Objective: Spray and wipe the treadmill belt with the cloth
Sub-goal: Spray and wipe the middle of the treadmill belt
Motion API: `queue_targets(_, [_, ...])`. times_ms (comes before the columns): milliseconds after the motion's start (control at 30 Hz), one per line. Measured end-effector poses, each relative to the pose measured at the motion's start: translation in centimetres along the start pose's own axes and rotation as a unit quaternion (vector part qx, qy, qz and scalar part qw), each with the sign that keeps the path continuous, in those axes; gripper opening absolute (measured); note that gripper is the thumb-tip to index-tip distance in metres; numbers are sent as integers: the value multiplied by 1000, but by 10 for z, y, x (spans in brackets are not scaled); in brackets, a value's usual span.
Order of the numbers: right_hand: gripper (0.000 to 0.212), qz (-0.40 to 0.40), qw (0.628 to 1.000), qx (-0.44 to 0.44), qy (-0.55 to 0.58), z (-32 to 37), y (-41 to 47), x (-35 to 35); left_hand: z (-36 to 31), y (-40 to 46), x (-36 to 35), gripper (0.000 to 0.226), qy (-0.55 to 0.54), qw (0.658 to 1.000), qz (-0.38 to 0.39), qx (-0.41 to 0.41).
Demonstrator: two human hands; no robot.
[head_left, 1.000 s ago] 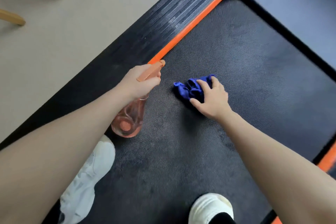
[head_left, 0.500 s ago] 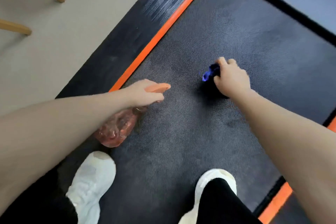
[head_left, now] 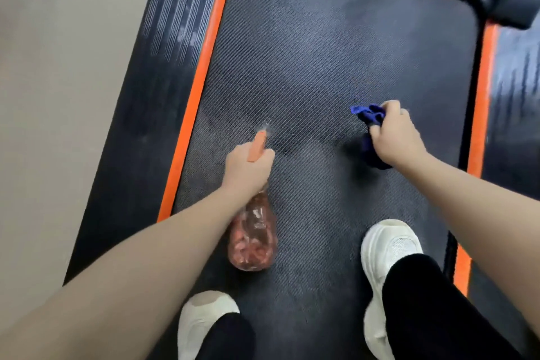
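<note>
Two white sneakers stand on the dark running surface, the left sneaker (head_left: 201, 321) lower in the view, the right sneaker (head_left: 385, 245) higher. Black trouser legs (head_left: 432, 307) cover both ankles. A beige floor (head_left: 58, 96) lies at the left side.

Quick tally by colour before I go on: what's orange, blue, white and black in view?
Orange: 3, the spray bottle in the left hand and two side stripes
Blue: 1, the cloth in the right hand
White: 2, the shoes
Black: 1, the treadmill belt
Total: 7
</note>
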State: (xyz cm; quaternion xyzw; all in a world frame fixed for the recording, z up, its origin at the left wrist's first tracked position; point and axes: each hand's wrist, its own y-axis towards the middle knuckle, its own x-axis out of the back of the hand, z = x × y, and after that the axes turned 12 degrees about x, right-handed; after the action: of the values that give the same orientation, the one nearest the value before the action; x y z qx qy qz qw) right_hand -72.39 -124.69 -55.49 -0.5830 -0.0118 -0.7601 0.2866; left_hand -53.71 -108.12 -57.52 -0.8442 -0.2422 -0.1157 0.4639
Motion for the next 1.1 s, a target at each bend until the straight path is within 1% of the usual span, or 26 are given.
queue_targets(67, [34,-1,999,26,-41,10,-3,-3,13,4,14,26,-74,995,-40,58])
queue_targets(100, [34,-5,998,42,-56,18,-3,-5,18,6,22,27,-94,992,-47,76])
queue_targets(167, [35,-15,997,63,-51,40,-3,-13,26,8,40,21,-124,987,-46,88])
queue_targets(200, [36,-22,997,65,-38,49,-1,-18,26,6,47,14,-141,986,-42,85])
queue_targets(267, [38,-27,998,56,4,72,3,-33,31,10,63,15,-173,982,-28,76])
queue_targets(367, [40,-11,995,95,43,100,18,-61,31,26,82,13,-171,984,5,39])
queue_targets(433, [40,-35,993,110,14,105,31,-77,26,36,89,15,-137,990,27,10])
queue_targets(467, [39,-51,994,95,-14,106,36,-84,27,41,92,15,-126,992,30,3])
queue_targets(567, [37,-87,994,28,-56,118,32,-105,32,54,98,15,-185,983,-1,3])
queue_targets(600, [36,-82,995,35,-54,126,25,-114,35,57,99,14,-188,982,-4,0])
queue_targets(633, [35,-72,993,76,-47,133,16,-122,38,61,99,14,-179,984,5,-11])
queue_targets(667, [35,-56,986,152,-48,138,6,-130,40,60,99,14,-161,986,29,-16])
queue_targets(733, [35,-22,946,316,-74,134,-5,-135,43,71,99,19,-136,987,82,8])
queue_targets(767, [35,-21,921,374,-105,126,3,-132,46,76,101,21,-132,986,98,21])
queue_targets(800, [35,-29,906,401,-131,122,17,-124,49,79,106,24,-124,987,100,28])
queue_targets(833, [36,-35,912,383,-143,120,30,-115,50,84,109,25,-118,989,84,27])
queue_targets(867, [34,-53,931,332,-144,120,44,-108,47,80,114,21,-124,990,60,5])
queue_targets(933, [35,-91,975,168,-114,123,68,-105,45,69,121,21,-156,985,51,-59])
queue_targets(967, [38,-96,985,109,-95,126,70,-106,43,65,122,22,-165,982,53,-79])
queue_targets(1000, [39,-90,988,94,-85,132,66,-110,43,62,124,22,-169,980,54,-84])
queue_targets(1033, [40,-76,988,117,-71,140,59,-116,43,66,122,21,-177,979,50,-82])
queue_targets(1067, [39,-73,977,191,-60,147,49,-124,43,67,123,21,-191,977,50,-78])
queue_targets(1100, [37,-57,956,284,-53,151,39,-130,42,70,124,23,-201,976,45,-67])
